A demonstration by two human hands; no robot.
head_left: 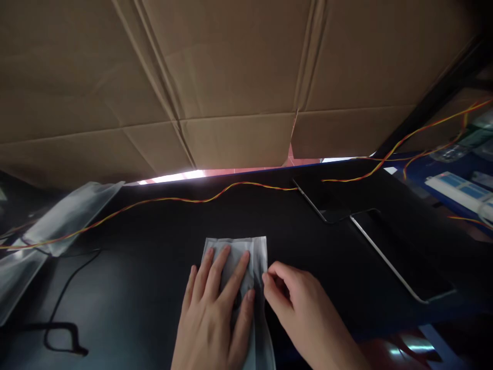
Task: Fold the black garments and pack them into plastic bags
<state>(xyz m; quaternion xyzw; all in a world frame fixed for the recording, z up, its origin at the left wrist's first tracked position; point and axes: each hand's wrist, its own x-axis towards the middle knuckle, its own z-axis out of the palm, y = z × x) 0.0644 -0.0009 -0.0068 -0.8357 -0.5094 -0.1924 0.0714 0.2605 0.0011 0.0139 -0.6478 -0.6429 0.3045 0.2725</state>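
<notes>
The left hand (215, 313) lay spread on a translucent plastic bag (260, 298), flat on the black tabletop (154, 277); the right hand (302, 298) pinched its right edge between thumb and forefinger. A hard sideways pull could have creased or torn the thin film, or skidded it from under the palm. Beyond, two dark phone-like panels (400, 257) lay rightward, and a loose red-yellow twisted wire (169, 199), liable to snag, crossed before the cardboard sheet (234, 67).

I am making out no readable text, even on the blue-and-white object (458, 191) lying at three o'clock
</notes>
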